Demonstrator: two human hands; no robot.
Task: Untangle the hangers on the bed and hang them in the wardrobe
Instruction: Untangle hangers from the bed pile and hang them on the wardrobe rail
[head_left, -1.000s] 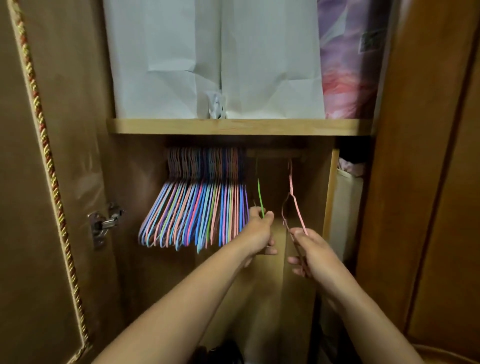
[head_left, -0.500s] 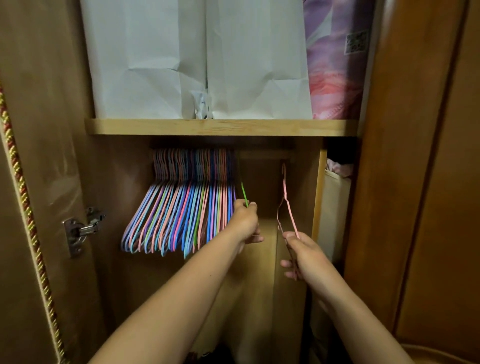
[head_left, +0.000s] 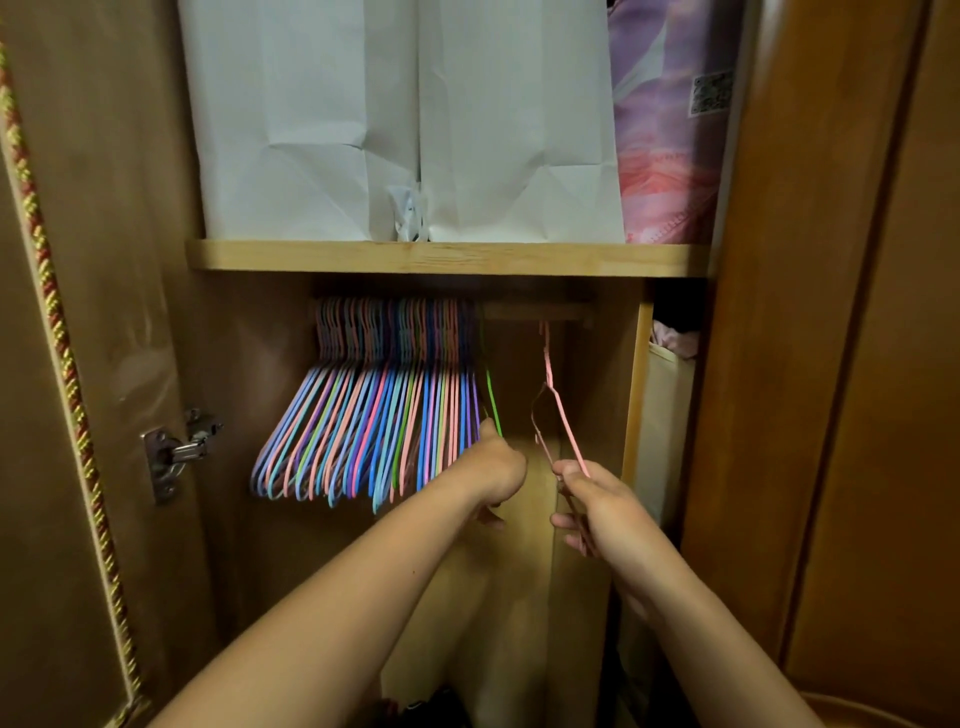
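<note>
Hands (head_left: 496, 470) (head_left: 597, 501) grip hangers (head_left: 492, 400) (head_left: 558, 415), seemingly hooked

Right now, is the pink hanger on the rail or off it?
On: the pink hanger hangs from the rail, its hook at the bar, while the right hand grips its lower end.

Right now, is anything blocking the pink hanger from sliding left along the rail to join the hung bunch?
Yes. The green hanger, gripped by the left hand, hangs between the pink hanger in the right hand and the bunch of hangers. The rail between them looks bare.
</note>
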